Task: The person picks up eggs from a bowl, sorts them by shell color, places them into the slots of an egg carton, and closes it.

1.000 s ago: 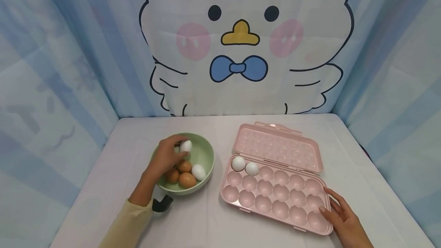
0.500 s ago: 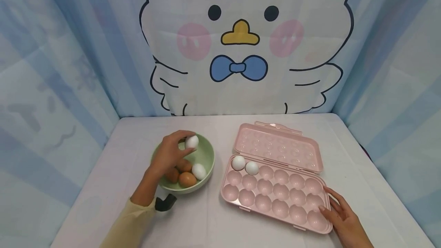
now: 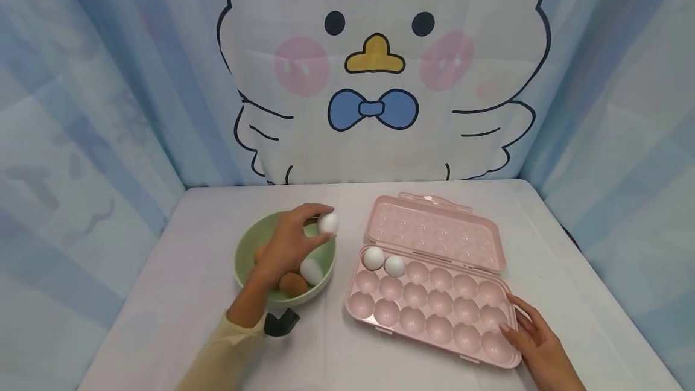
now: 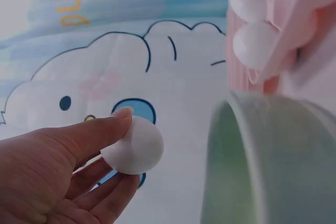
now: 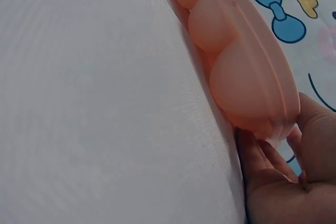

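Observation:
My left hand (image 3: 288, 240) pinches a white egg (image 3: 328, 224) between thumb and fingertips, over the right rim of the green bowl (image 3: 247, 246). In the left wrist view the egg (image 4: 137, 145) shows beside the bowl's wall (image 4: 283, 150). Brown eggs (image 3: 293, 284) and another white egg (image 3: 311, 271) lie in the bowl, partly hidden by my hand. To the right, a pink egg carton (image 3: 440, 329) lies with its lid open and two white eggs (image 3: 373, 258) in its back row. My right hand (image 3: 543, 343) grips the carton's right end, thumb over the edge and fingers beneath.
The carton's lid (image 3: 434, 231) lies folded back behind the tray. A white cloth (image 3: 326, 349) covers the table. Behind it hangs a curtain (image 3: 374, 155) with a cartoon bird, and blue-striped curtains (image 3: 81, 137) flank both sides.
My left hand has lifted the white egg from inside the bowl and carried it right to the bowl's rim. My right hand has stayed on the carton.

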`<action>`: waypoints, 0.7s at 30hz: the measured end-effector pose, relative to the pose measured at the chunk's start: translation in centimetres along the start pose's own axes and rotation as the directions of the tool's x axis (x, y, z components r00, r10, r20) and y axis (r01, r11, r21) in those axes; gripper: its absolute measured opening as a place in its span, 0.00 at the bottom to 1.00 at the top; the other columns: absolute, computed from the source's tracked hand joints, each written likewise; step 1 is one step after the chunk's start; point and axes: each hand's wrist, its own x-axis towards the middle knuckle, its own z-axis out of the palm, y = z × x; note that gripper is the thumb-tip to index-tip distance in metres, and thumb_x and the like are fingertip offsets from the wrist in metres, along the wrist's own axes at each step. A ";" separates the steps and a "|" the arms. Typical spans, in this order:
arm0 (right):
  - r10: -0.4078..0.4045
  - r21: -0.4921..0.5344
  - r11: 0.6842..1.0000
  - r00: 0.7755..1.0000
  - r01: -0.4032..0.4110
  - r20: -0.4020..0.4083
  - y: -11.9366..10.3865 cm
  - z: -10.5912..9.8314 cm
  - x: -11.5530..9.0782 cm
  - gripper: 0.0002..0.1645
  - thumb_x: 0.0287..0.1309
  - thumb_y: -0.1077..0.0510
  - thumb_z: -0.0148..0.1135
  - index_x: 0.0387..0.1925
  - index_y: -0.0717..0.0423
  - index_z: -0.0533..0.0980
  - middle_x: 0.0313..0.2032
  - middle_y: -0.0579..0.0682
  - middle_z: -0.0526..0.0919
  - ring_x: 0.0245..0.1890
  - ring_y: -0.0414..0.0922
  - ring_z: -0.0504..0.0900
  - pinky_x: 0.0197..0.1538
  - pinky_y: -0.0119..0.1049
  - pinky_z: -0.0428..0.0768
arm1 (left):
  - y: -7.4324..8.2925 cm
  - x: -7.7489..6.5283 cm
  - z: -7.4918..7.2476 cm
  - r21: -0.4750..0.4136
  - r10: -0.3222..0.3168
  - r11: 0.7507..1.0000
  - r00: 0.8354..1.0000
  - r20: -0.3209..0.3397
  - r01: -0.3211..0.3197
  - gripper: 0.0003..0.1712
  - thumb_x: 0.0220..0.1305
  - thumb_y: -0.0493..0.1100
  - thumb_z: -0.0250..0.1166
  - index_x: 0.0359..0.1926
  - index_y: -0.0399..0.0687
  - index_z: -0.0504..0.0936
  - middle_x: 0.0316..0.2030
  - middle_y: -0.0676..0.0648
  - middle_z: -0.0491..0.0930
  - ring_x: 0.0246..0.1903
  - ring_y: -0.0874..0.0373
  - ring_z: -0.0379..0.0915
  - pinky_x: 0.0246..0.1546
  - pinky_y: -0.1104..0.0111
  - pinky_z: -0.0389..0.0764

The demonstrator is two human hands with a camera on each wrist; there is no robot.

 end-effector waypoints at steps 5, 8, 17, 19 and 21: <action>0.067 -0.002 0.998 0.998 -0.067 0.011 0.0 -0.2 0.3 0.58 0.66 0.33 0.66 0.83 0.44 0.44 0.79 0.65 0.46 0.77 0.62 0.50 0.48 0.19 0.73 | 0.8 0.7 1.6 -0.026 0.043 0.999 0.999 0.012 -0.042 0.27 0.57 0.33 0.79 0.58 0.36 0.83 0.56 0.43 0.82 0.56 0.51 0.79 0.55 0.67 0.81; 0.085 0.010 0.996 0.996 -0.085 0.017 0.0 -0.1 0.4 0.60 0.65 0.33 0.67 0.83 0.45 0.44 0.79 0.66 0.46 0.77 0.62 0.50 0.55 0.26 0.76 | 1.3 0.9 2.5 -0.029 0.062 0.998 0.998 0.032 -0.061 0.28 0.57 0.33 0.79 0.58 0.37 0.83 0.56 0.44 0.81 0.56 0.52 0.78 0.54 0.70 0.80; 0.082 0.013 0.997 0.997 -0.082 0.013 -0.2 0.0 0.3 0.61 0.64 0.34 0.68 0.83 0.47 0.44 0.79 0.66 0.45 0.77 0.63 0.50 0.57 0.30 0.76 | 2.6 0.8 5.4 -0.072 0.096 0.993 0.989 0.116 -0.089 0.28 0.57 0.31 0.78 0.59 0.36 0.81 0.55 0.44 0.78 0.55 0.51 0.78 0.55 0.70 0.80; 0.082 0.013 0.997 0.997 -0.082 0.013 -0.2 0.0 0.3 0.61 0.64 0.33 0.68 0.83 0.47 0.44 0.79 0.66 0.45 0.77 0.63 0.50 0.58 0.31 0.76 | 2.8 0.8 6.1 -0.073 0.105 0.993 0.985 0.136 -0.096 0.28 0.57 0.31 0.78 0.59 0.36 0.81 0.55 0.43 0.78 0.55 0.50 0.78 0.54 0.71 0.80; 0.084 0.005 0.996 0.996 -0.084 0.013 -0.2 0.0 0.3 0.61 0.64 0.33 0.67 0.83 0.46 0.44 0.79 0.66 0.46 0.77 0.62 0.50 0.60 0.33 0.76 | 2.9 0.8 6.7 -0.078 0.124 0.990 0.981 0.151 -0.113 0.28 0.57 0.31 0.78 0.59 0.36 0.82 0.55 0.43 0.79 0.54 0.50 0.78 0.54 0.70 0.80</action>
